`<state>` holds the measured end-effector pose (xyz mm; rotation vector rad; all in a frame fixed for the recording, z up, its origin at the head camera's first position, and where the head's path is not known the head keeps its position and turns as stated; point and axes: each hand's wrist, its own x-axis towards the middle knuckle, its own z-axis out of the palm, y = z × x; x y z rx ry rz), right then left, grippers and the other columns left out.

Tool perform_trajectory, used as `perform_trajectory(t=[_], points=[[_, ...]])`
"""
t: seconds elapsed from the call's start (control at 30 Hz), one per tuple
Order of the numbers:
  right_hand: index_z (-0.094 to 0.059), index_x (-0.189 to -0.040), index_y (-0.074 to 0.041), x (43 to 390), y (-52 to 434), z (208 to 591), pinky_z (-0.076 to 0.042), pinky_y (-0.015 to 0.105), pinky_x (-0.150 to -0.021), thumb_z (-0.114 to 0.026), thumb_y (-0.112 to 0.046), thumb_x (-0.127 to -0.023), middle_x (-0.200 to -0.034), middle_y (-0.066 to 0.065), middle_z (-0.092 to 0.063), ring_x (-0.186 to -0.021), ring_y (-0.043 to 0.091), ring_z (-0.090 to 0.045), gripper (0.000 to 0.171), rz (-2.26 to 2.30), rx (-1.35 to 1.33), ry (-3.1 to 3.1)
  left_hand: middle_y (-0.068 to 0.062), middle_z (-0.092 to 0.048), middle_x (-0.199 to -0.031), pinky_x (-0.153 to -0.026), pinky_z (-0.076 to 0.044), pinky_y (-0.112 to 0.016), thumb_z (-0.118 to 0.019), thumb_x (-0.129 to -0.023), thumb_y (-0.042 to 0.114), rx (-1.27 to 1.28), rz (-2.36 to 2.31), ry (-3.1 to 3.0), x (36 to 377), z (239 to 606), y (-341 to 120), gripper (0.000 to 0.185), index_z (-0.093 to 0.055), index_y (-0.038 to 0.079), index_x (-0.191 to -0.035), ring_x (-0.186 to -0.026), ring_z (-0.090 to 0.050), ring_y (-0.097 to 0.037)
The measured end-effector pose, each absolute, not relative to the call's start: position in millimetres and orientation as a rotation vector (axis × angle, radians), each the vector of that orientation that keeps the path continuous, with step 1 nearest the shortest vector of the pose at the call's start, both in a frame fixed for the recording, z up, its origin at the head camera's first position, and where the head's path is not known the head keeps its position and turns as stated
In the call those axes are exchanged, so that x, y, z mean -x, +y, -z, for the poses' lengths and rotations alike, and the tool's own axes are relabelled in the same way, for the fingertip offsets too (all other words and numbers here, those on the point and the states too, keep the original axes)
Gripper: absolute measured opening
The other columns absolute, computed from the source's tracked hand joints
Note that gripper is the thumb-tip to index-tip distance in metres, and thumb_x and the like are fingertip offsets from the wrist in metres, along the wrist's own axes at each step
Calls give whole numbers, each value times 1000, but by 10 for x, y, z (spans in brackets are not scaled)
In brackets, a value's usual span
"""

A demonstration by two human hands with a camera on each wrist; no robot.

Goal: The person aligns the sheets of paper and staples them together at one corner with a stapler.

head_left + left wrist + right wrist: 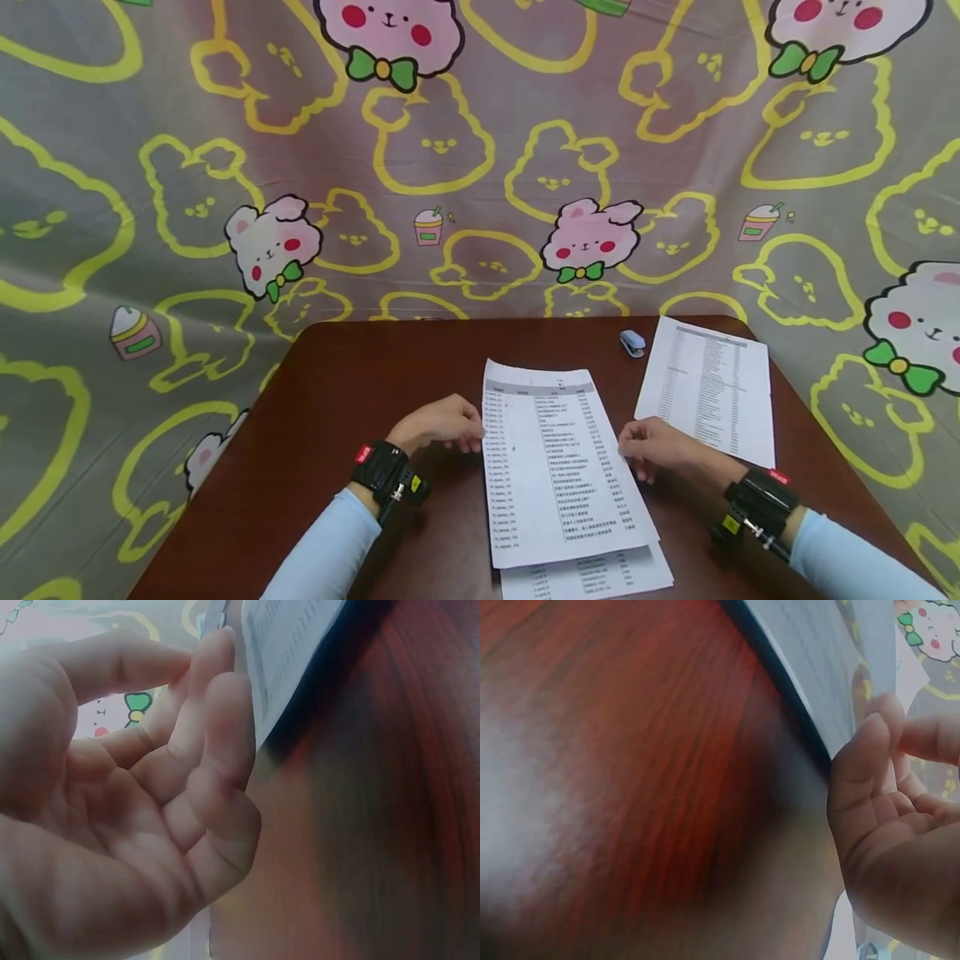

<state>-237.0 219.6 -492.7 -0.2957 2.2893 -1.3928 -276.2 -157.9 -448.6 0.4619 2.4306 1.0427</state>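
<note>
On the dark red-brown worktop (pixel 337 400), a printed sheet (pixel 551 467) lies lengthwise in front of the person, and everything else can be placed from it. Its lower end overlaps a second sheet (pixel 592 579) that sticks out beneath it at the near edge of the worktop.

At the sheet's left edge sits the left hand (pixel 438 425); its fingers (pixel 217 712) are curled, with the tips against the paper's edge, and the left wrist view shows that edge raised a little off the wood beside the fingertips. Whether the thumb is closed on the paper cannot be told.

At the sheet's right edge sits the right hand (pixel 660 450), its fingers (pixel 859 772) likewise bent, tips meeting the paper's edge, which casts a dark shadow on the wood in the right wrist view. A true pinch is not clear there either.

Right of the sheet and a little farther from the person lies another printed page (pixel 708 387), apart from it. Just beyond the sheet's far right corner, beside that page, rests a small blue stapler (pixel 632 342). A cartoon-bunny cloth (pixel 465 167) hangs behind the worktop.
</note>
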Motion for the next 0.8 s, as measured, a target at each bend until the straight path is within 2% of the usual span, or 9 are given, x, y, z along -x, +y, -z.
perform_trajectory(t=[0.8], points=[[-60, -88, -1, 2320, 2258, 4969, -43, 24, -46, -60, -14, -92, -70, 4, -61, -49, 11, -53, 14, 1379, 325, 2220, -5, -72, -69, -47, -34, -24, -66, -90, 18, -446, -984, 2427, 2634, 4672, -1528, 18, -74, 13, -74, -59, -64, -18]])
